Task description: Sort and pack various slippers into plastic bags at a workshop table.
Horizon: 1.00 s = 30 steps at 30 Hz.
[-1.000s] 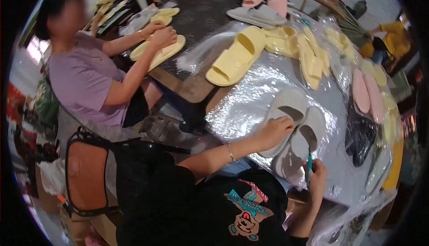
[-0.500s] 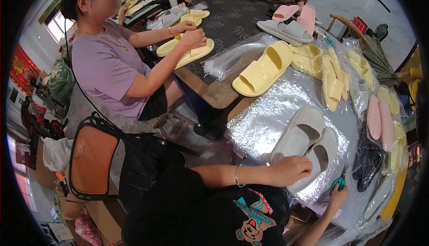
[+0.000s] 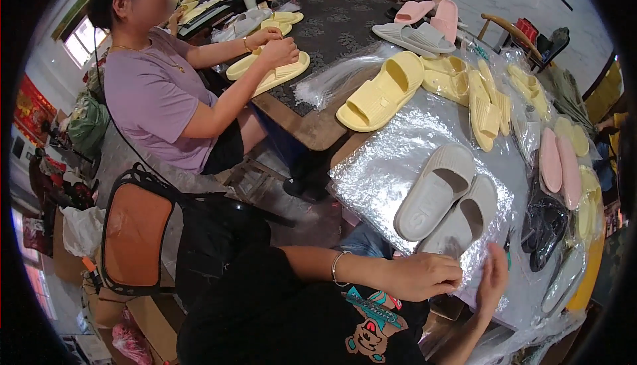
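Observation:
A pair of grey slippers (image 3: 434, 192) lies side by side on a stack of shiny clear plastic bags (image 3: 363, 178) in front of me. My left hand (image 3: 428, 277) is at the near end of these slippers, its fingers curled and pinched together; whatever they may hold is hidden. To its right, my right hand (image 3: 492, 279) is raised with its fingers stretched out and nothing visible in it. Just behind that hand, teal-handled scissors (image 3: 509, 259) lie on the table, mostly covered by my fingers.
Yellow slippers (image 3: 383, 93) lie beyond the bags. Bagged pink slippers (image 3: 561, 166) and black slippers (image 3: 545, 232) line the right side. A co-worker in a purple shirt (image 3: 156, 93) handles yellow slippers at the dark table (image 3: 332, 23). An orange-backed chair (image 3: 137, 236) stands left.
My right hand has let go of the scissors and opened, coming closer to my left hand. My left hand has drawn back from over the grey slippers toward me.

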Each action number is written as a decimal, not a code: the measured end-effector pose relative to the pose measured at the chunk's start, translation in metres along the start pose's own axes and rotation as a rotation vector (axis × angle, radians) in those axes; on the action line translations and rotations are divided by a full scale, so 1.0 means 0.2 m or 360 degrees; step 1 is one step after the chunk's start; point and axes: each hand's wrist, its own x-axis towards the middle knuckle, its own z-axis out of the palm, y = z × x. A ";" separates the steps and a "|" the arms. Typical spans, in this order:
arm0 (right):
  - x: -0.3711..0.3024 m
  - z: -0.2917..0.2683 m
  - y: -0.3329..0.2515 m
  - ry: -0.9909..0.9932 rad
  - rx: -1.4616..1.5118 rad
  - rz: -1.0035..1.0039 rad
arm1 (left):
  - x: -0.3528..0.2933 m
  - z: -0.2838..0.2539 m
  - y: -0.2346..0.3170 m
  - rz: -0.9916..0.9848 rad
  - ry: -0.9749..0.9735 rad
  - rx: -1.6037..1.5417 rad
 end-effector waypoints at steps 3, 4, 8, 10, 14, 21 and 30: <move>-0.08 0.05 -0.25 -0.0636 0.0521 -0.0062 | 0.03 -0.01 0.07 0.0186 0.0143 -0.0150; -0.12 0.05 -0.21 -0.0700 0.0591 0.0045 | 0.02 -0.01 0.07 0.0186 0.0147 -0.0143; -0.24 0.02 -0.17 -0.0484 0.0680 0.0621 | -0.05 0.03 0.03 0.0069 0.0070 -0.0033; -0.29 0.00 -0.11 -0.0426 0.0761 0.0674 | -0.07 0.03 0.02 -0.0025 0.0071 0.0012; -0.46 -0.15 0.25 -0.0186 0.0946 0.0663 | -0.09 0.01 -0.07 -0.0002 0.0247 0.0254; -1.15 -0.11 1.33 0.1046 0.1826 0.1153 | -0.22 -0.07 -0.20 -0.0616 0.0381 0.0263; -1.42 0.35 1.92 0.0418 0.0142 0.1838 | -0.34 -0.06 -0.21 -0.0966 0.0579 0.0318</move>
